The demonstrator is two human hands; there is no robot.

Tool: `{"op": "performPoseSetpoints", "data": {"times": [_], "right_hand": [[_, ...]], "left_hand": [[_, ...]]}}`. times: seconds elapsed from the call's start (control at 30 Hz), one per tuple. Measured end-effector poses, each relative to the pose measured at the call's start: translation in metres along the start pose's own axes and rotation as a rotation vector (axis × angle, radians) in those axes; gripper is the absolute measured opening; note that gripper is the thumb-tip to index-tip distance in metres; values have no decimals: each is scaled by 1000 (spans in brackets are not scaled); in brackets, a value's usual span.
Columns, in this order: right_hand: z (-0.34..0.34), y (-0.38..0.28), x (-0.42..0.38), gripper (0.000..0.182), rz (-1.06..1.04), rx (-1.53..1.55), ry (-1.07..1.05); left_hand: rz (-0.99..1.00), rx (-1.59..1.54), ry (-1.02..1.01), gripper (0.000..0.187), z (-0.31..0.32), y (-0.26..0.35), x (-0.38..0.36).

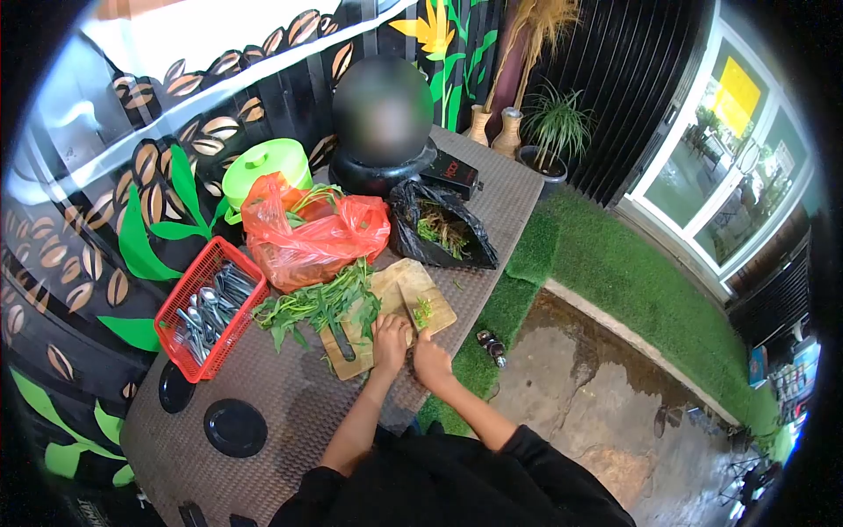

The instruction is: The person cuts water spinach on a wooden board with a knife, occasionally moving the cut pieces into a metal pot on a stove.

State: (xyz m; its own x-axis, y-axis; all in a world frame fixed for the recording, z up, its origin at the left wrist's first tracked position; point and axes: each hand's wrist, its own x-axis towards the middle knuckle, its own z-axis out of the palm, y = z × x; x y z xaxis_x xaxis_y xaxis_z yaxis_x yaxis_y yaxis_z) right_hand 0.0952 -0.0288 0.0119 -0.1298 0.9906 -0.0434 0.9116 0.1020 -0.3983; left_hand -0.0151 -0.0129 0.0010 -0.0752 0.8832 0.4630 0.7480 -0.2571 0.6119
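My right hand (431, 362) is closed around the handle of a kitchen knife, its blade (406, 302) pointing away over the wooden cutting board (428, 279). Small chopped green pieces (424, 311) lie beside the blade. On the board, my left hand (390, 341) has its fingers bent and pressed down on leafy greens, just left of the knife. A loose pile of long-leaved greens (316, 303) spreads from the board's left half onto the table. What lies under my left fingers is mostly hidden.
Behind the board sit a red plastic bag (307, 233) and a black bag (448, 250) with stems. A red basket (239, 321) of cutlery stands left, near two black plates (235, 428). Further back are a green lidded container (263, 165) and a black box (450, 174).
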Motion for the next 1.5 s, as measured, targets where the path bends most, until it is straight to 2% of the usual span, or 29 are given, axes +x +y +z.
{"op": "performPoseSetpoints", "data": {"times": [0.07,0.2,0.27,0.33,0.5,0.7,0.8,0.9,1.03,1.1,1.2,1.3,1.47,1.5], "right_hand": [[-14,-7,6,24,49,101,-126],[-5,10,14,22,-67,103,18],[3,5,5,25,-19,70,31],[4,0,-3,28,88,19,-61],[-7,12,15,37,-1,67,-94],[-16,11,3,37,13,100,-101],[-28,17,-1,37,-19,60,-91],[-34,22,-4,38,-71,28,-88],[-23,12,-14,37,-57,0,-54],[-16,3,-15,26,48,-25,-124],[-12,5,8,22,-28,16,-72],[-21,7,19,21,-49,32,-118],[-17,-4,-8,18,27,-23,-111],[-9,-1,-2,23,-5,-8,-105]], "left_hand": [[5,20,-6,7,3,1,0],[61,53,62,7,2,-2,-3],[2,40,-5,9,2,-2,-3],[8,39,-13,9,1,-1,-2],[92,34,-23,11,-9,2,-7],[128,21,-68,15,-5,-6,-4],[31,-43,-113,17,-6,-5,-2],[91,-99,-101,17,-8,-4,-2],[15,-129,-53,16,-7,2,-4],[-3,-194,-22,14,-5,3,-3],[-46,-201,-68,17,-1,0,-2],[-70,-201,-51,18,0,1,-3],[-54,-197,-22,18,2,-2,-2],[-65,-200,-41,18,2,-2,-3]]}}
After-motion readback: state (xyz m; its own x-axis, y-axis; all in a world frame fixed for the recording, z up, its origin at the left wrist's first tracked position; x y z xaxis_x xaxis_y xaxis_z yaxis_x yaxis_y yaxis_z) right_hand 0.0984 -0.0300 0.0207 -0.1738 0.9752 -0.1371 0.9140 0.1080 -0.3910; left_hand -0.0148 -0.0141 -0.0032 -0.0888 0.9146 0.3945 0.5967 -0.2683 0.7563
